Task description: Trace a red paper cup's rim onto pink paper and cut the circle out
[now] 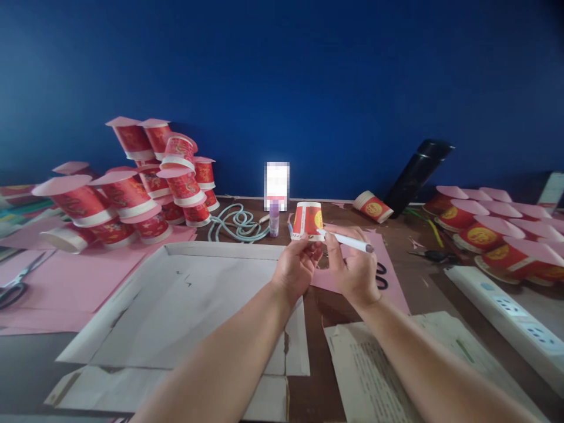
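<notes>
My left hand [296, 267] grips a red and white paper cup [307, 218] with a gold emblem, turned upside down. Its fingers close around the cup's rim at the bottom. In my right hand [355, 275] is a white marker pen [350, 240], its tip at or very close to the cup's rim on the right. Under and beside the right hand lies a pink paper sheet [394, 279], with black scissor-like loops [381, 276] partly hidden by the hand. A purple glue stick [274, 222] stands just behind the left hand.
Red cups with pink paper discs are stacked at left [143, 188] and grouped at right [480, 238]. Flattened cardboard [145, 305], printed paper [374, 364], a power strip [506, 311], a coiled cable [235, 224], a leaning black flask [414, 176] and scissors [15, 291] surround the hands.
</notes>
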Tool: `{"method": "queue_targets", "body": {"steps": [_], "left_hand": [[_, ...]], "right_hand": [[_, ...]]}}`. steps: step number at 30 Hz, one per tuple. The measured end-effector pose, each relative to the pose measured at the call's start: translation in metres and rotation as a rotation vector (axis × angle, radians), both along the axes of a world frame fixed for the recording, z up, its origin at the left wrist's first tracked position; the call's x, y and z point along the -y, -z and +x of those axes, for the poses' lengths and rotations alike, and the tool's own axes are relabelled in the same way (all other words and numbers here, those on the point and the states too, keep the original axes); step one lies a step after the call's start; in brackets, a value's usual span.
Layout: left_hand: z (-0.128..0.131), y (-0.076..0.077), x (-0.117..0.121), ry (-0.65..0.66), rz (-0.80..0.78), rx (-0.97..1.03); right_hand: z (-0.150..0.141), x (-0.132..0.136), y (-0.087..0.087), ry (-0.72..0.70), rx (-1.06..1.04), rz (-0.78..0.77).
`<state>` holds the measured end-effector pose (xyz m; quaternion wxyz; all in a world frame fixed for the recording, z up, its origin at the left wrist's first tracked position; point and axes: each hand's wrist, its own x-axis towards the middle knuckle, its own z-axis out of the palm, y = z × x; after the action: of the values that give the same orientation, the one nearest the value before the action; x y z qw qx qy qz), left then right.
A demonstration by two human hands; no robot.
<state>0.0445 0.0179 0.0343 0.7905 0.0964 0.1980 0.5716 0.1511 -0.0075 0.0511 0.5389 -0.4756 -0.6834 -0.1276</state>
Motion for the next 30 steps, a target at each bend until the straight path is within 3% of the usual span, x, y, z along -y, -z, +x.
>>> {"method": "queue_targets", "body": {"steps": [14,30], "left_hand": [[-0.0007,-0.0017,0.0015,0.006,0.015,0.010],[-0.0006,-0.0017,0.0004,0.001,0.005,0.004]], "right_hand": [[0.0000,0.0014,-0.0025,-0.007,-0.019,0.038],[-0.0003,0.0013,-0.0030,0.003,0.012,-0.036]]}}
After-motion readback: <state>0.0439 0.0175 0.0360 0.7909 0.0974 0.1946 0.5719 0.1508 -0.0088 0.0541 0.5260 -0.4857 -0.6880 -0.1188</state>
